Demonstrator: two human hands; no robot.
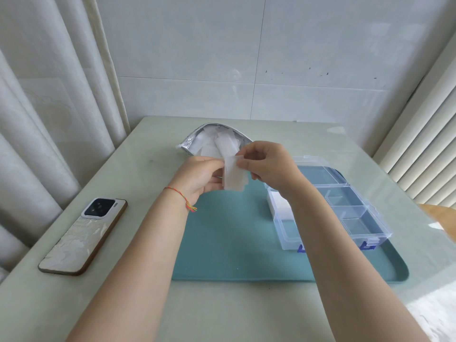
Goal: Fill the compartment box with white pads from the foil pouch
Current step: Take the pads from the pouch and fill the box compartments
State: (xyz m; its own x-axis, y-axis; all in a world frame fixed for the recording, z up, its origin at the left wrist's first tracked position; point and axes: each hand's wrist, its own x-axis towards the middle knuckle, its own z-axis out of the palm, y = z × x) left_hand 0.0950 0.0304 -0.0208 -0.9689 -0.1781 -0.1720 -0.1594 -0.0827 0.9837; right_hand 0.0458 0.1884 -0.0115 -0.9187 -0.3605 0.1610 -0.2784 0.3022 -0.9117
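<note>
Phone: a phone [84, 235] lies face down at about 8 o'clock, off the mat, seemingly parked clear of the work.
Mat: a teal mat [229, 243] covers the middle of the table [246, 312], marking out the working patch.
Compartment box: the clear compartment box [345, 208] sits on the mat at 3 o'clock, lid thrown back, so a hand can drop straight in. Its near-left compartment already holds white pads [281, 208]; the small cells along its right side look bare. By my reckoning the filling is only begun.
Left hand: the left hand [199, 178] grasps a small bunch of pads [233, 178] from the left, fingers curled round it, above the mat's far edge.
Right hand: the right hand [269, 164] pinches the same bunch's upper right corner, probably squaring it or peeling a piece free.
Foil pouch: the foil pouch [190, 141] lies at 12 o'clock, just beyond the hands, mouth gaping toward the person with more pads spilling up, which keeps refills within easy reach.
</note>
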